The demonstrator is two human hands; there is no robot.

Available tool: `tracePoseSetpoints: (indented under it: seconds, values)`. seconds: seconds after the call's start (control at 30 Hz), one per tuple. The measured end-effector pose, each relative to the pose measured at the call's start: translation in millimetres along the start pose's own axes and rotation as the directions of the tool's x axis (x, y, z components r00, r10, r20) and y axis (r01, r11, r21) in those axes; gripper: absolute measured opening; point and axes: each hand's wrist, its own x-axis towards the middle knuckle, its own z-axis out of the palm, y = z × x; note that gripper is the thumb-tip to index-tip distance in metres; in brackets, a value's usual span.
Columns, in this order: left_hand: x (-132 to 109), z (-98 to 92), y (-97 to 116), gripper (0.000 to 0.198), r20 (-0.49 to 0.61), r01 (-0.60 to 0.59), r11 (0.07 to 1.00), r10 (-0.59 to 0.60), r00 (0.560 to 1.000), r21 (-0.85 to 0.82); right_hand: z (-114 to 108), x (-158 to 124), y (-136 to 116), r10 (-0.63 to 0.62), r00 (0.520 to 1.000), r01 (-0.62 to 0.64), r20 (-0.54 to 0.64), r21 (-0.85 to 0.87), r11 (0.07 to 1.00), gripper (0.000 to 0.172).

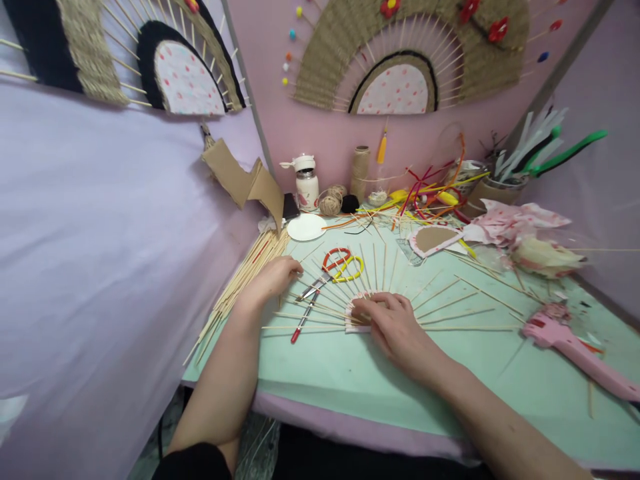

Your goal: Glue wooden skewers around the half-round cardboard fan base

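Note:
A half-round fan base (356,325) with a pink-dotted rim lies on the table, and thin wooden sticks (385,267) radiate from it. My right hand (395,327) covers much of the base, its bent fingers on the far part and the thumb by the near edge. Left of it, my left hand (273,279) is closed, fingertips together at the outer end of one thin wooden stick; the exact contact is small. Scissors (320,283) with red and yellow handles lie between my hands, partly under the sticks. A red-capped pen (303,320) rests just in front of them.
Loose sticks (235,293) lie in a bundle at left. At right is a pink glue gun (575,353). Along the back stand a white bottle (307,190), twine balls (331,201) and a pot (503,190) with green-handled pliers. Finished fans (395,87) hang on the walls.

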Motion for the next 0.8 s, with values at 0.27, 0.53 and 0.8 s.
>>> tracePoseSetpoints:
  seconds: [0.27, 0.53, 0.8]
  values:
    - [1.6, -1.6, 2.4, 0.023, 0.015, 0.004, 0.999, -0.004, 1.000, 0.053, 3.6, -2.9, 4.2, 0.031, 0.999, -0.032, -0.042, -0.035, 0.999, 0.047]
    - [2.0, -1.2, -1.9, 0.017, -0.019, -0.014, 1.000, 0.014, 1.000, 0.008, 3.4, -4.2, 4.0, 0.006, 0.999, -0.009, -0.053, -0.057, 0.998, 0.044]
    - [-1.2, -1.2, -2.6, 0.015, -0.035, -0.027, 1.000, 0.026, 0.999, -0.014, 3.7, -3.4, 4.0, -0.001, 1.000, 0.000, -0.015, -0.060, 0.998, 0.043]
